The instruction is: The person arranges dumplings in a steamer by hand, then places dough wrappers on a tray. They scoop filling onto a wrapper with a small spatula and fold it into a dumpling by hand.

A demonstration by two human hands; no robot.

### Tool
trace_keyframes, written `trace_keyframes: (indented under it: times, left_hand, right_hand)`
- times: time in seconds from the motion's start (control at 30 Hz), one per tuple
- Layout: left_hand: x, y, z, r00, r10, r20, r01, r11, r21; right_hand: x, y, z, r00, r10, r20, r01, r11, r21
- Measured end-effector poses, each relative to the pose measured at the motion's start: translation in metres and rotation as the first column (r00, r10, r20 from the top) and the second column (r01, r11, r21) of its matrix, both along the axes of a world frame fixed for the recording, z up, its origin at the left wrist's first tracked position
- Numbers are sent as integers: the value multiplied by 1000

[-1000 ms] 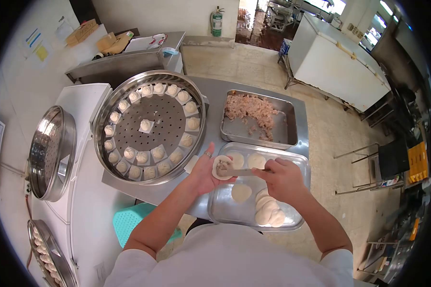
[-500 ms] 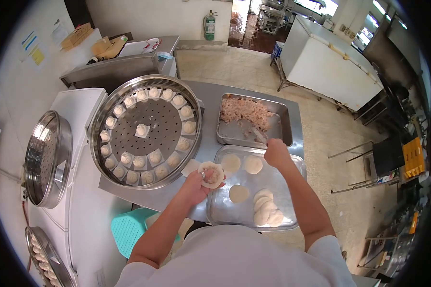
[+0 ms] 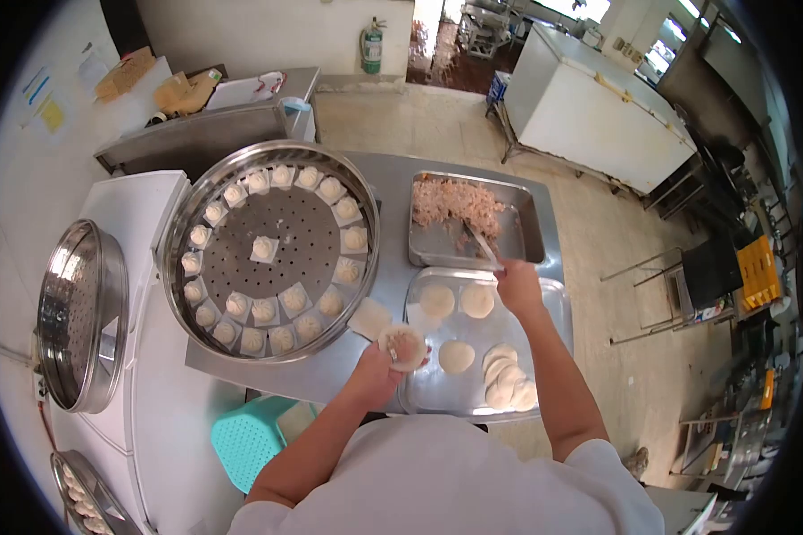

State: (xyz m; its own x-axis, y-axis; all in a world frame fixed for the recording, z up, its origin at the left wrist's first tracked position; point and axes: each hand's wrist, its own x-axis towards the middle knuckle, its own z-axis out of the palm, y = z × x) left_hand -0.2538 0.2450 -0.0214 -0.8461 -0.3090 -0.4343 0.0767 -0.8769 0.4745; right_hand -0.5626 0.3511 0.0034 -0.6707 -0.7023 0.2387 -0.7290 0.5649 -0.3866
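My left hand point(image 3: 372, 379) cups a round dough wrapper point(image 3: 417, 359) with a patch of meat filling point(image 3: 401, 342) on it. A square of paper point(image 3: 371, 318) lies just beyond these fingers, near the steamer. In my right hand point(image 3: 519, 285) is a thin flat spatula point(image 3: 484, 245), its blade reaching into the pan point(image 3: 533, 214) at the edge of the minced meat point(image 3: 459, 201). Under my hands the metal tray point(image 3: 549, 339) carries separate flat wrappers point(image 3: 457, 357) and an overlapping pile of dough rounds point(image 3: 509, 379).
A large perforated steamer point(image 3: 175, 294) stands left on the steel table point(image 3: 393, 187), ringed with pleated buns point(image 3: 262, 248) on paper squares. Farther left are another steamer tier point(image 3: 80, 316) and a tray of buns point(image 3: 80, 499). A turquoise stool point(image 3: 245, 441) sits below the table.
My left hand has shifted slightly down and right with the wrapper, away from the paper square. The spatula's blade now points more steeply toward the meat in the pan.
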Motion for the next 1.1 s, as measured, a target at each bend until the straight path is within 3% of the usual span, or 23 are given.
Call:
trace_keyframes:
  times: [0.07,0.17,0.2,0.27,0.3,0.37,0.4,0.5,0.6,0.7,0.8,0.9,1.0,1.1]
  left_hand:
    - [-6,-6,16,1000,28,-2,-28,999,-23]
    - [-18,-16,20,997,43,-57,-47,996,-79]
    - [-21,-16,22,998,15,-60,-25,985,-169]
    - [-30,-16,18,996,-11,-89,-2,990,-144]
    - [-34,-14,16,994,-21,-104,7,991,-135]
    - [-40,-2,9,993,-69,-92,58,991,-120]
    - [-43,3,7,992,-93,-85,83,989,-119]
    - [-48,25,7,978,-202,-61,189,968,-162]
    - [-51,44,16,961,-248,-125,228,961,-156]
    - [-57,71,15,984,-175,37,170,848,-502]
    - [-70,95,8,997,-35,62,59,899,-434]
    - [-84,119,13,986,0,166,81,874,-480]
    - [-96,144,22,989,9,148,62,883,-466]
    - [-107,165,20,993,-18,120,71,891,-449]
  right_hand:
    - [22,14,9,998,-43,-34,37,988,-152]
    - [80,39,44,890,-195,412,194,980,44]
    - [99,50,31,792,-144,593,201,979,-30]
    - [144,68,13,515,-9,857,265,953,-149]
    - [164,69,10,352,71,933,310,932,-188]
    - [189,63,9,241,197,950,398,873,-282]
    - [195,58,20,225,198,954,441,852,-281]
    - [187,70,6,302,223,927,360,873,-328]
    - [178,86,12,319,143,937,350,901,-256]
    - [167,104,12,326,169,930,331,901,-279]
    - [159,125,18,353,176,919,310,905,-292]
    - [144,150,12,408,188,894,246,920,-305]
    - [127,175,11,434,259,863,231,894,-384]
    - [110,195,17,361,314,878,235,881,-411]
